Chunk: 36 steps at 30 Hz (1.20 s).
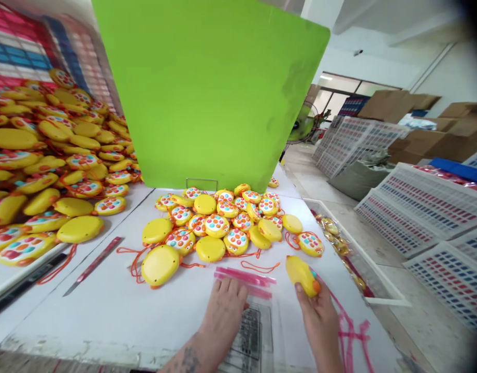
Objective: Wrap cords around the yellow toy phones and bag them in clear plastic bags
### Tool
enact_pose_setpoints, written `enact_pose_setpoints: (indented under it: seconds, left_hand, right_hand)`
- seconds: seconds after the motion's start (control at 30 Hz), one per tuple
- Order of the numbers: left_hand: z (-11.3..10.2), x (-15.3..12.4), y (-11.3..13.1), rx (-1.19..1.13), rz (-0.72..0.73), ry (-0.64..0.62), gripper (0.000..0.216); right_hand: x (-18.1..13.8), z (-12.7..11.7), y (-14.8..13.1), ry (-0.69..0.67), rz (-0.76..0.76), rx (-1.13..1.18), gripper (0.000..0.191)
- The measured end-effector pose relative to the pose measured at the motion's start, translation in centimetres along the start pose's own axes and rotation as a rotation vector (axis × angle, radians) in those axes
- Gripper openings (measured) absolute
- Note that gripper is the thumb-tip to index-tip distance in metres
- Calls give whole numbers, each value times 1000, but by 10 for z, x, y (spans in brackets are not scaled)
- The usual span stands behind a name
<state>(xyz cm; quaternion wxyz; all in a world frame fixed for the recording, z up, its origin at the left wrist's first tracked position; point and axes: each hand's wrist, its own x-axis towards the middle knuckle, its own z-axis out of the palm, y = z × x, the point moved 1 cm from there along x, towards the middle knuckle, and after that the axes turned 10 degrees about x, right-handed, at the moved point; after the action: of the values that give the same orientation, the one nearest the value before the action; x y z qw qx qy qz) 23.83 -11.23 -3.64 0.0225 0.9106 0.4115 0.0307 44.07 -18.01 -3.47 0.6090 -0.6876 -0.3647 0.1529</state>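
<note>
My right hand [319,311] grips a yellow toy [300,273] shaped like a chubby animal, with an orange tip, tilted above the white table. To its left, my left hand [226,305] has its fingers curled together at the top edge of a clear plastic bag [265,331] with black print; the thumb is mostly hidden. Pink strips [246,277] run along the bag edges just beyond those fingers. A loose pile of the same toys [217,226] lies ahead, some showing white faces with coloured dots, others plain yellow backs with orange cords.
A green board [218,93] stands upright behind the pile. More toys [75,176] are heaped at left. A cutter knife [92,265] and a black marker [28,282] lie there. Pink ribbon scraps [352,334] sit at right, beside a low white crate [378,280] of packed toys.
</note>
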Motion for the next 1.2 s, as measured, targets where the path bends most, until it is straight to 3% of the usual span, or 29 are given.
enact_pose_setpoints:
  seconds: [0.13,0.3,0.5,0.83,1.2]
  left_hand:
    - [-2,0,0,-19,-10,-1,16]
    - [-4,2,-1,-51,-22,-9,19]
    - [-6,12,1,-19,-50,43,15]
    - [8,9,-1,-58,-50,111,13]
    - [3,17,-5,-57,-71,68,11]
  right_hand:
    - [-6,5,-17,-57,104,238,47]
    - [-14,8,-13,-69,126,361,53]
    - [-18,6,-11,-102,142,380,53]
    - [-18,2,-19,-78,193,357,56]
    - [-15,6,-19,-51,152,396,55]
